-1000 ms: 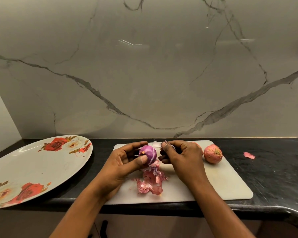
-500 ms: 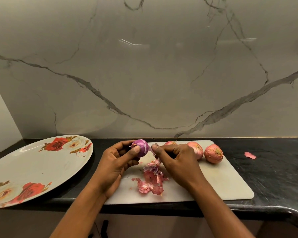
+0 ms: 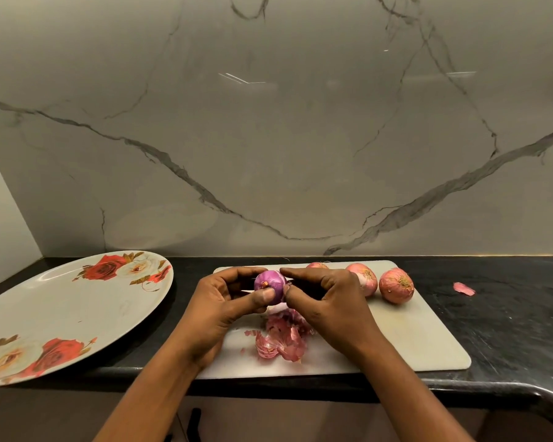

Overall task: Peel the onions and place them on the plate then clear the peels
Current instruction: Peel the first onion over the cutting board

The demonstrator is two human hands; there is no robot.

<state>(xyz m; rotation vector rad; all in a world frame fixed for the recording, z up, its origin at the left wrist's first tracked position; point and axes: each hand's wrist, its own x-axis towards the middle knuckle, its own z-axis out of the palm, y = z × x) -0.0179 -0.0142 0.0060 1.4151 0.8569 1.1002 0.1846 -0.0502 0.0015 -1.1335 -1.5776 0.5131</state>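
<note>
Judging by how things lie, the task is at an early stage. The flowered plate (image 3: 61,298) at lower left carries no onion. On the white board (image 3: 412,339) at lower centre, the left hand (image 3: 217,311) grips the purple onion (image 3: 270,282), almost bare, with thumb and fingers curled round it. The right hand (image 3: 332,307) pinches its right side, probably at the skin. Three unpeeled onions (image 3: 396,285) wait behind, the peels (image 3: 281,339) lie below, and one scrap (image 3: 463,288) lies at the right.
</note>
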